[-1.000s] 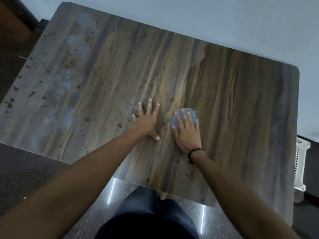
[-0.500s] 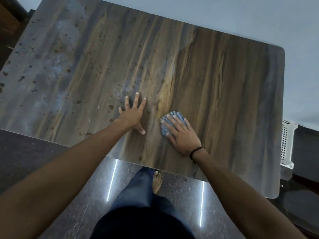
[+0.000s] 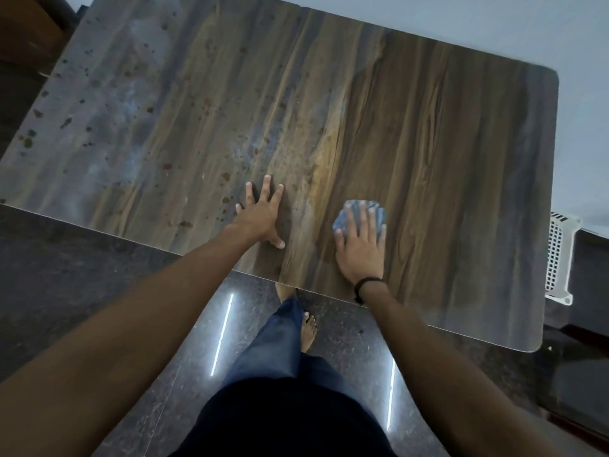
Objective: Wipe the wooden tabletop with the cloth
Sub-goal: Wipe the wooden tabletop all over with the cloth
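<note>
Wooden tabletop (image 3: 428, 153): dark streaked grain, rounded corners, brown spots and pale haze over the 9-to-11 o'clock part, cleaner toward 3 o'clock. Blue cloth (image 3: 344, 222): bunched, lying on the tabletop near its 6 o'clock edge, pressed under the flat right hand (image 3: 361, 249).

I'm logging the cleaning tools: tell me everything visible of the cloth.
The cloth is small, blue-grey, soft-looking fabric, bunched into a pad. It lies flat on the wooden tabletop, toward its near edge. The right hand presses it with straight fingers, covering most of it; only the far and side edges show.
</note>
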